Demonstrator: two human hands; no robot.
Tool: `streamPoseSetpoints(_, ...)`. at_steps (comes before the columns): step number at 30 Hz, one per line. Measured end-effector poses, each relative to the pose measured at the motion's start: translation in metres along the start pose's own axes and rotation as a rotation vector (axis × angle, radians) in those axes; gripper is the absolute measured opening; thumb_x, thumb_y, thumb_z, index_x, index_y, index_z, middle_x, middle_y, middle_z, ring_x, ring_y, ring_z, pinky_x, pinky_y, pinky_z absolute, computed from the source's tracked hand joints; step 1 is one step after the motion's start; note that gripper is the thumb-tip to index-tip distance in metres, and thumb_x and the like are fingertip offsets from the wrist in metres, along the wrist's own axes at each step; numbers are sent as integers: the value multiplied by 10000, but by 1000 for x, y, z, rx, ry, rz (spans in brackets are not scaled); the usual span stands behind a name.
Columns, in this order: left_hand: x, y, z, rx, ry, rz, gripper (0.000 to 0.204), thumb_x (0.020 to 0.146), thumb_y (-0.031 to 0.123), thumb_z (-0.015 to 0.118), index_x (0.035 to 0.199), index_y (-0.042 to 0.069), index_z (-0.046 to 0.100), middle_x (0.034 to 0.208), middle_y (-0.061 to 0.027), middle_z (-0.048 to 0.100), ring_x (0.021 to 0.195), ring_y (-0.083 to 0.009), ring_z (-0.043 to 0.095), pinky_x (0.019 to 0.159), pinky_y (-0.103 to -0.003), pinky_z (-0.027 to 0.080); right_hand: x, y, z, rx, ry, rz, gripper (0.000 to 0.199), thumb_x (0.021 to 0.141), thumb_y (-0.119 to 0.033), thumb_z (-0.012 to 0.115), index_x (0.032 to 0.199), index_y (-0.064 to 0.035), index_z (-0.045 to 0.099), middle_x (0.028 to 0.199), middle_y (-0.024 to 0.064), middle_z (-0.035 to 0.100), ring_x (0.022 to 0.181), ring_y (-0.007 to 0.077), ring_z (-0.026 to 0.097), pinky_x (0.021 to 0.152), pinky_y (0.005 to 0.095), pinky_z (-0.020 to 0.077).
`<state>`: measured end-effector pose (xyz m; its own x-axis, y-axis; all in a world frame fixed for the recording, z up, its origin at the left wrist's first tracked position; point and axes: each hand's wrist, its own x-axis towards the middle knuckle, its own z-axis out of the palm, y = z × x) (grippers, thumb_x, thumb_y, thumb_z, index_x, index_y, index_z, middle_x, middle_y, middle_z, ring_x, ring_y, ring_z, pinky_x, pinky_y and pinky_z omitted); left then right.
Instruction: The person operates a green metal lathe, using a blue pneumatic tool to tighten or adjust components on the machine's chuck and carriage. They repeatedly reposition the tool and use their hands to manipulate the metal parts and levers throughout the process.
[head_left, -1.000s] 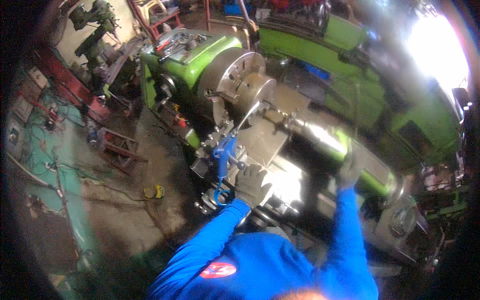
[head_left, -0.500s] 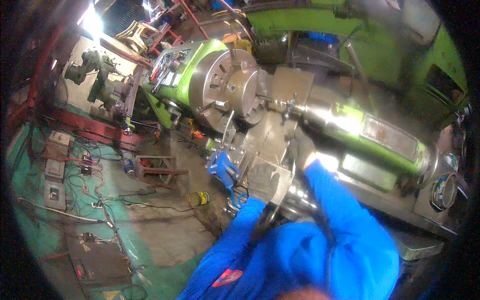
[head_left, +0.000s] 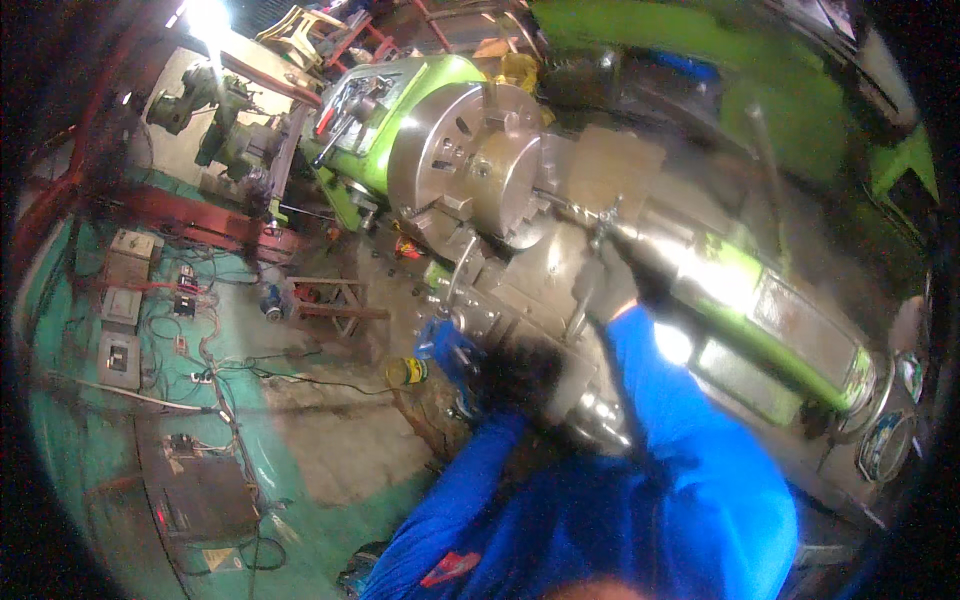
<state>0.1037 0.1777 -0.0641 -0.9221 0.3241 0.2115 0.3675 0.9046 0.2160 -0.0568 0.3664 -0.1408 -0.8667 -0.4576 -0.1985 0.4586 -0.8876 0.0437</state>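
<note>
My right hand (head_left: pixel 606 284), in a dark grey glove, is closed around a short metal rod (head_left: pixel 577 322) above the carriage of a green lathe. Just beyond it, a drill chuck (head_left: pixel 603 228) with a drill bit (head_left: pixel 563 206) extends from the tailstock (head_left: pixel 715 262) toward a round steel workpiece (head_left: pixel 505 187) held in the big lathe chuck (head_left: pixel 428 160). My left hand (head_left: pixel 520 376), gloved as well, is a dark blur over the near side of the carriage, beside a blue device (head_left: pixel 447 350). Its fingers cannot be made out.
Loose tools lie on the green headstock (head_left: pixel 375 105). Left of the machine, a yellow tin (head_left: pixel 407 372) and a red metal stand (head_left: pixel 335 300) are on the floor. Electrical boxes (head_left: pixel 120 360) with trailing cables spread across the green surface. A round container (head_left: pixel 888 447) is at far right.
My left hand has darkened and smeared with motion near the carriage. My right hand remains by the rod, close below the drill chuck. The whole view has shifted slightly.
</note>
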Motion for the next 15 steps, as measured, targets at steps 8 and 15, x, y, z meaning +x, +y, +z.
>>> streamPoseSetpoints(8, 8, -3, 15, -43, -28, -63, 252, 875, 317, 632, 998, 100, 670, 1069, -137, 634, 1027, -326, 589, 922, -483, 447, -18, 20, -4, -49, 209, -17, 364, 1064, -377, 456, 821, -128, 564, 616, -16, 449, 569, 164, 478, 532, 316, 403)
streamPoseSetpoints(15, -2, -14, 31, -101, -52, -119, 251, 872, 311, 630, 987, 92, 673, 1070, -144, 633, 1022, -322, 591, 917, -480, 452, -26, 30, -10, -263, 67, -213, 168, 1021, -249, 537, 984, -92, 584, 854, 50, 564, 736, 166, 536, 666, 328, 461)
